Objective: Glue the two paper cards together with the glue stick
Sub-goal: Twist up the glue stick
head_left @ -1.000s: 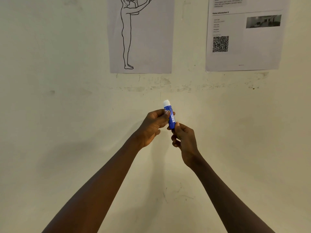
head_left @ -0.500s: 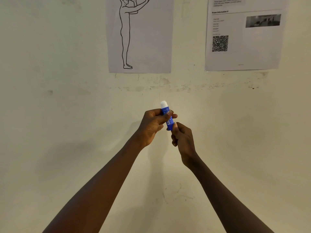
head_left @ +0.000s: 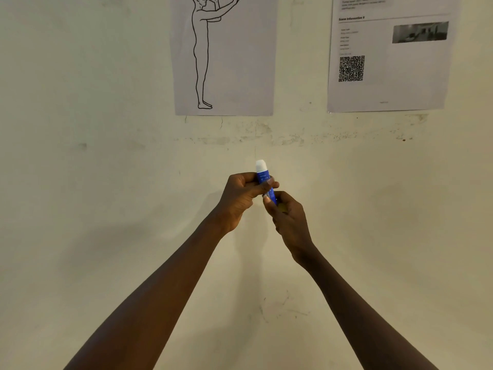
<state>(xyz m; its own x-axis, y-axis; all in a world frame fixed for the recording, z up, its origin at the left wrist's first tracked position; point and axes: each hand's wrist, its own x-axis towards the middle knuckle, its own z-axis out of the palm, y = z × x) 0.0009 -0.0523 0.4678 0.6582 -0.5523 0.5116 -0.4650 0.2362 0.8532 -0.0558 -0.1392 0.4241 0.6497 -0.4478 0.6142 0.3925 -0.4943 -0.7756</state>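
A blue glue stick with a white top points upward in front of a pale wall. My left hand wraps its fingers and thumb around the blue barrel. My right hand pinches the bottom end of the stick from below and to the right. Most of the lower barrel is hidden behind my fingers. No paper cards show in the head view.
Two printed sheets hang on the wall above my hands: a line drawing of a standing figure and a sheet with text, a QR code and a small photo. The wall is scuffed and marked.
The glue stick has shifted slightly left and tilted a little. My right hand's fingers have closed further around its bottom end and moved up toward my left hand.
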